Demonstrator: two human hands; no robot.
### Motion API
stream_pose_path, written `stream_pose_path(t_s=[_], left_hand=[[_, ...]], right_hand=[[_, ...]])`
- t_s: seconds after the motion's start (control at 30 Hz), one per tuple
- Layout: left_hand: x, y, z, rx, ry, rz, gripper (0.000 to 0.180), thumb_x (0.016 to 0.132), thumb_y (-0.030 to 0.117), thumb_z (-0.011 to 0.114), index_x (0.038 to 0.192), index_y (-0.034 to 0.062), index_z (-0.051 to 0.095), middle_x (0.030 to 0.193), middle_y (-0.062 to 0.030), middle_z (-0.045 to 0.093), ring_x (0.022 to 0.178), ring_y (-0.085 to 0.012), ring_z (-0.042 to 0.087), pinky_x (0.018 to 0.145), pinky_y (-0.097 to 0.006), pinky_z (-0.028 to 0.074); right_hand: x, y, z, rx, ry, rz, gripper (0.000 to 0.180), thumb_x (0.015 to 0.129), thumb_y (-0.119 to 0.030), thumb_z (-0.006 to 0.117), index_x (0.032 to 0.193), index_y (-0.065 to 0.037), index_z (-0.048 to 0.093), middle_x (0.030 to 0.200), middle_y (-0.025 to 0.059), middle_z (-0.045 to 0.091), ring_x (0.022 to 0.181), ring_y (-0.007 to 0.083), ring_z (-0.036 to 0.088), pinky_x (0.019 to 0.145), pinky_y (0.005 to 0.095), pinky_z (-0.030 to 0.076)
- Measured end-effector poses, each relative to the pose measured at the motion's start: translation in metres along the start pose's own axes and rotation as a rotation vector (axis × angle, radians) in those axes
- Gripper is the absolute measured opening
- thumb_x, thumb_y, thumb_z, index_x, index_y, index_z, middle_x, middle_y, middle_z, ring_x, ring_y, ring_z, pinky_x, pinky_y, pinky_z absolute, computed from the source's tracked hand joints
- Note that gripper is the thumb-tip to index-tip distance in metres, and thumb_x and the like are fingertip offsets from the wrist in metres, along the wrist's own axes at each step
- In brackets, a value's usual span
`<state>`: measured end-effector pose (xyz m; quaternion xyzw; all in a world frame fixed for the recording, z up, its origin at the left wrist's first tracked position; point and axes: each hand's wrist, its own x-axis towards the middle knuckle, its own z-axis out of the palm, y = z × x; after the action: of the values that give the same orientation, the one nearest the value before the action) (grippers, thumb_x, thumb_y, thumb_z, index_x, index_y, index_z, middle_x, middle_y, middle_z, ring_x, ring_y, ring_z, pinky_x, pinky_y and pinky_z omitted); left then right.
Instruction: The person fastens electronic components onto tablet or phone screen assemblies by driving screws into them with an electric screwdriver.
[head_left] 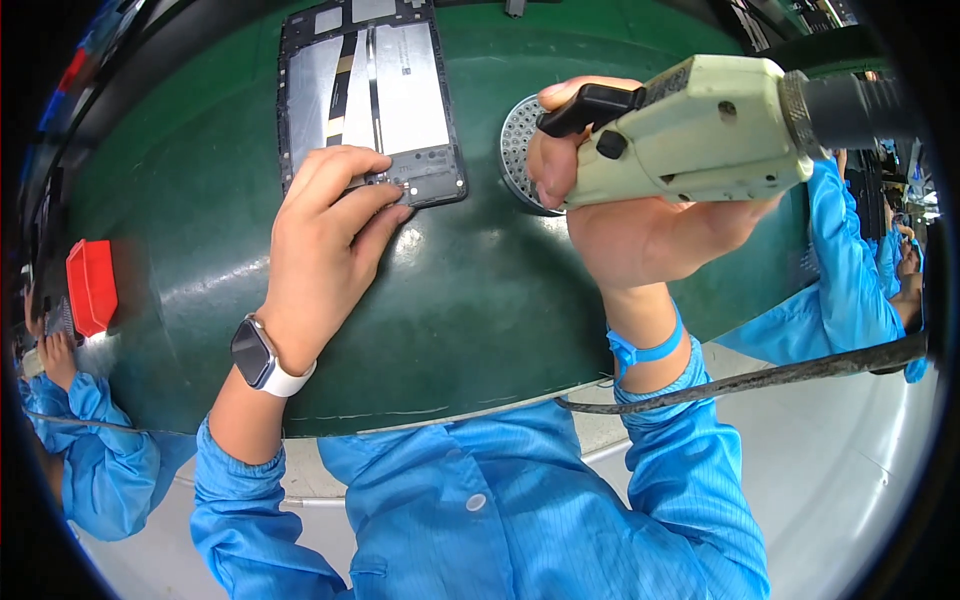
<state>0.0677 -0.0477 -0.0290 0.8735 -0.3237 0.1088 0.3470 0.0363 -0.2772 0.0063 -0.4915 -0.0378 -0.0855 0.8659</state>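
An opened tablet (408, 90) lies on the green table, its silver inner plates, dark frame and a black flat cable showing. Bent over its lower edge is my left hand (325, 215), with fingertips on the small parts there and the thumb at the rim. What lies under those fingertips is hidden. My right hand (640, 235) is wrapped round a cream electric screwdriver (700, 135) with a black lever, tilted so that its cabled end points right. Behind its front end sits a round metal tray (519, 150) pierced with small holes; the screwdriver's tip is hidden.
A red bin (92, 287) stands at the table's left side. The green mat (480, 330) curves toward me. A dark cable (760, 378) runs across at lower right. Blue-sleeved co-workers show at the left (110, 470) and right (850, 270).
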Motion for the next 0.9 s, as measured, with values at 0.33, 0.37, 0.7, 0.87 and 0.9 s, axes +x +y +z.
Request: stream_pose_path(t_s=[0.33,0.37,0.7,0.87,0.9], left_hand=[[0.012,-0.016,-0.001,-0.007,0.063,-0.028,0.021,0.071,-0.002,0.078,0.091,-0.0027,0.069,0.109,-0.0123,0.066,0.107,-0.0317,0.062,0.091,-0.039,0.050],[0.013,-0.016,-0.001,-0.010,0.062,-0.027,0.021,0.071,-0.002,0.078,0.091,-0.0027,0.069,0.109,-0.0123,0.066,0.107,-0.0317,0.062,0.091,-0.039,0.050],[0.014,0.035,0.035,0.107,0.104,-0.002,0.019,0.075,-0.005,0.073,0.093,-0.0034,0.068,0.111,-0.0139,0.065,0.109,-0.0344,0.062,0.091,-0.042,0.051],[0.015,0.041,0.032,0.177,0.126,0.043,0.017,0.077,-0.003,0.072,0.094,-0.0043,0.067,0.109,-0.0146,0.064,0.108,-0.0342,0.061,0.090,-0.042,0.052],[0.012,0.040,0.033,0.181,0.123,0.043,0.017,0.077,-0.003,0.072,0.094,-0.0043,0.067,0.109,-0.0146,0.064,0.108,-0.0342,0.061,0.090,-0.042,0.052]], right_hand=[[0.035,0.002,0.009,-0.077,-0.019,0.071,0.129,0.069,-0.098,0.018,0.118,0.015,0.054,0.073,0.0173,0.059,0.063,0.0236,0.053,0.056,0.0323,0.041],[0.037,0.002,0.012,-0.091,0.016,0.067,0.128,0.069,-0.098,0.016,0.115,0.015,0.056,0.070,0.0160,0.059,0.061,0.0230,0.053,0.055,0.0321,0.041],[0.014,-0.022,-0.020,-0.051,0.088,-0.041,0.122,0.073,-0.095,0.011,0.106,0.013,0.060,0.061,0.0130,0.056,0.056,0.0216,0.052,0.051,0.0322,0.041],[0.010,-0.025,-0.028,-0.089,0.076,-0.045,0.114,0.074,-0.094,0.023,0.108,0.009,0.060,0.071,0.0139,0.062,0.061,0.0226,0.059,0.054,0.0334,0.047],[0.009,-0.022,-0.032,-0.092,0.003,-0.075,0.107,0.075,-0.093,0.034,0.109,0.005,0.060,0.080,0.0138,0.067,0.066,0.0233,0.065,0.056,0.0346,0.052]])
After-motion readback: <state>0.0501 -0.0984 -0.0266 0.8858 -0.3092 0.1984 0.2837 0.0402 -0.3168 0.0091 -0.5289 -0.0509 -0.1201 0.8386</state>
